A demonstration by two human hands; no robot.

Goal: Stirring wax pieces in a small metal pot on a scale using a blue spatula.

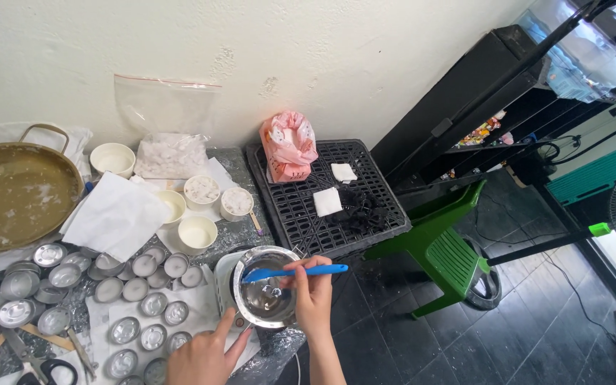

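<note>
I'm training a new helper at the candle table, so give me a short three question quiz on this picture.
1. True or false: the right hand holds a blue spatula over the metal pot.
2. Multiple choice: the pink bag sits on A) a green stool, B) a black crate, C) a brass pan.
3. Fill in: the left hand is near the pot's ____ edge, beside the small round tins.

Key: 1 true; 2 B; 3 lower left.

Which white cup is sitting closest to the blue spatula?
The white cup nearest the metal pot, just left of the blue spatula; the other cups sit farther back toward the wall.
</note>
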